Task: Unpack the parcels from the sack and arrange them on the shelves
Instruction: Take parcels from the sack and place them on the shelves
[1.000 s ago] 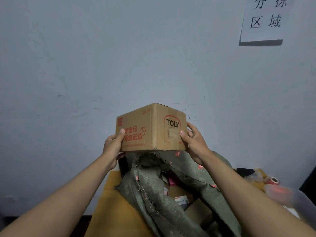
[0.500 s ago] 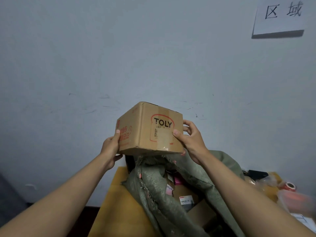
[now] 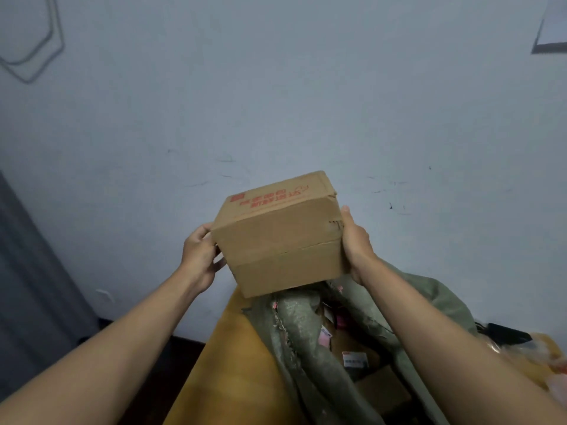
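A brown cardboard box (image 3: pixel 277 233) with red print on its far face is held in the air above the sack, tilted so its taped seam faces me. My left hand (image 3: pixel 199 254) grips its left side, fingers curled under the edge. My right hand (image 3: pixel 356 240) grips its right side, with the thumb up along the box's edge. Below lies the open green woven sack (image 3: pixel 310 342) with several smaller parcels (image 3: pixel 354 358) showing inside its mouth.
The sack rests on a yellow table (image 3: pixel 224 363) against a pale wall. A dark panel (image 3: pixel 27 289) stands at the left. A black object (image 3: pixel 507 332) and plastic wrapping (image 3: pixel 549 357) lie at the table's right. A paper sign (image 3: pixel 553 23) hangs at the upper right.
The box has been turned in both hands: the TOLY face has rotated out of sight and the plain taped side now faces me. The view has swung left.
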